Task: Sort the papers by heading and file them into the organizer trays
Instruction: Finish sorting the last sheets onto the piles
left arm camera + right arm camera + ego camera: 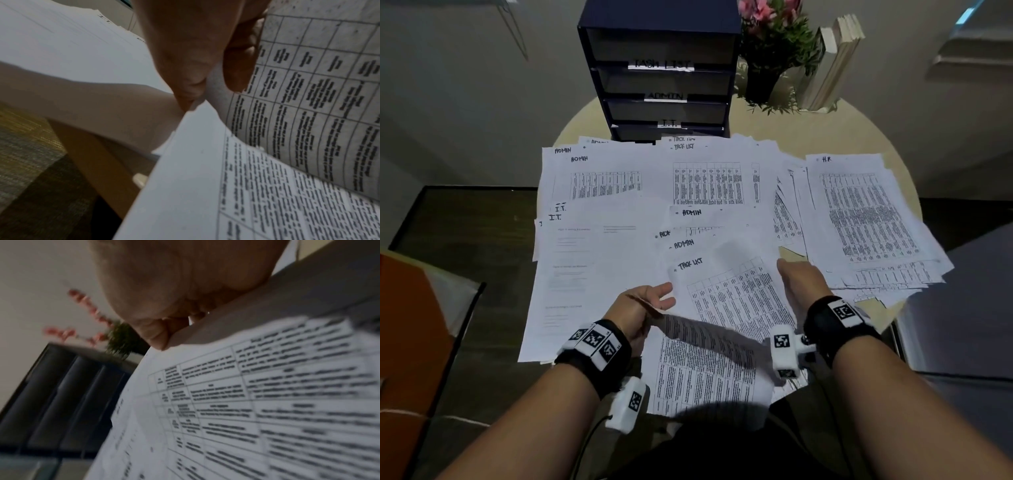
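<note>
TASK LIST sheet (pixel 726 294) lifted above spread papers (pixel 599 260) on round table (pixel 890 164).
Left edge pinched by left hand (pixel 643 305); right edge gripped by right hand (pixel 803 281), finger position hidden; organizer (pixel 661 75) behind.

An office; labelled organizer trays (pixel 664 82), printed papers (pixel 709 181), books (pixel 832 61) on table (pixel 825 130).

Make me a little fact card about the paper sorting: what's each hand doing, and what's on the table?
left hand: pinches left edge of TASK LIST sheet
right hand: holds the sheet's right edge
organizer: tray labels TASK LIST, ADMIN, I.T.
table: papers spread in piles, headed ADMIN, I.T., TASK LIST, H.R.
behind: flower pot, books
</note>
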Available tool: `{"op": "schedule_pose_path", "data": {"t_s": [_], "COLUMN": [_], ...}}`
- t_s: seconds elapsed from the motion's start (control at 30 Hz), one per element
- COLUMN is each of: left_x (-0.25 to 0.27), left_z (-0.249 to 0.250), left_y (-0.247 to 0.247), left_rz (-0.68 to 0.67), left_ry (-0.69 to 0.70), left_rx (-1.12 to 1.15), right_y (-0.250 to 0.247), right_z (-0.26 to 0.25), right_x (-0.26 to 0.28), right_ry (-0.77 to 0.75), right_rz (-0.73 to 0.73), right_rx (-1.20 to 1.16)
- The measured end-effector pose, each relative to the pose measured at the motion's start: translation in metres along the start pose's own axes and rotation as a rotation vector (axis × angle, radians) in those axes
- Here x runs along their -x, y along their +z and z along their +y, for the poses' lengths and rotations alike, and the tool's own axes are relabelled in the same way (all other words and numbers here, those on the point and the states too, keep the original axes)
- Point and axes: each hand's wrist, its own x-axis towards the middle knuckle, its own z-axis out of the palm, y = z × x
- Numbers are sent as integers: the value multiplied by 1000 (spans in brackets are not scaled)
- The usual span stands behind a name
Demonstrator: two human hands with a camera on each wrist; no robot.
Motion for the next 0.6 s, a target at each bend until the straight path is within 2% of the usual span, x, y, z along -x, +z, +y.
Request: {"op": "schedule_pose_path", "data": {"t_s": [0.13, 0.2, 0.3, 0.43, 0.53, 0.6], "left_x": [0, -1, -3, 2, 7, 4], "left_z": [0, -2, -5, -3, 2, 4], "left_y": [5, 7, 11, 19, 26, 24], "left_rz": [-3, 29, 56, 30, 52, 102], "left_ry": [-5, -3, 6, 39, 112, 122], "left_rx": [35, -16, -92, -207, -275, -245], "right_y": [1, 4, 9, 11, 6, 0], "right_z": [-7, -4, 3, 3, -4, -8], "right_x": [-6, -4, 4, -1, 2, 0], "right_ry": [46, 50, -66, -167, -243, -158], "right_rz": [-28, 9, 32, -93, -175, -206], "right_rx": [13, -16, -149, 32, 199, 233]}}
